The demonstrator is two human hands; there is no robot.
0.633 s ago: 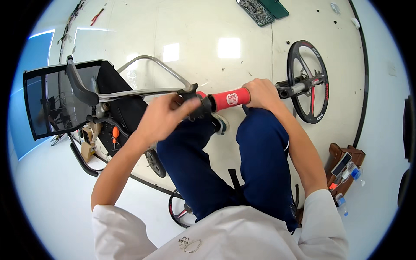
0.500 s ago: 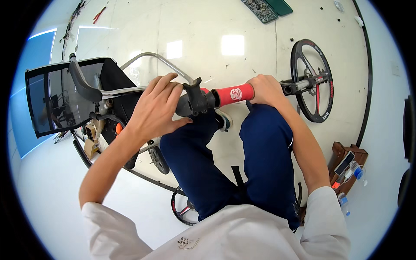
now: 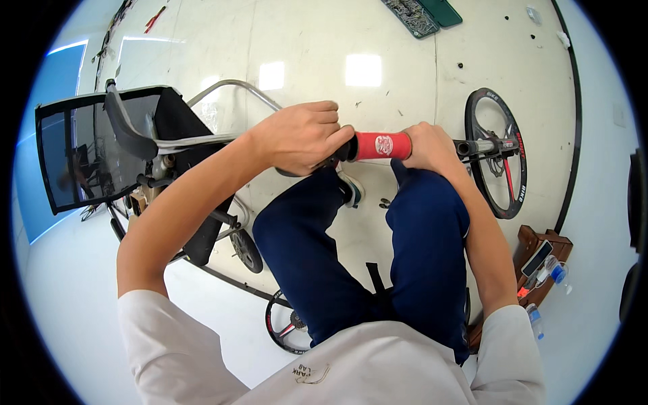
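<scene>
Across the space above my knees lies a tube with a red sleeve (image 3: 383, 145) bearing a white emblem. My right hand (image 3: 428, 146) is closed round the tube at the sleeve's right end. Beyond it, the tube runs to a black spoked wheel (image 3: 520, 162) with red markings. My left hand (image 3: 307, 137) is closed at the sleeve's left end, its thumb and fingertips against a black fitting (image 3: 352, 148). Most of that fitting is hidden under the hand. Left of it stands a metal-framed chair (image 3: 182, 142) with a grey curved armrest (image 3: 125, 125) and dark mesh panel (image 3: 91, 148).
A green case (image 3: 442, 11) of small metal parts lies on the floor at the top. At right, a brown wooden stand (image 3: 545, 270) holds a phone (image 3: 537, 255) and a bottle (image 3: 557, 270). Another wheel (image 3: 271, 322) is partly behind my left leg. A small caster (image 3: 246, 251) sits under the chair.
My left hand has moved right from an open pose above the black fitting and closed at the sleeve's left end. The red sleeve, my right hand and the wheel have shifted right.
</scene>
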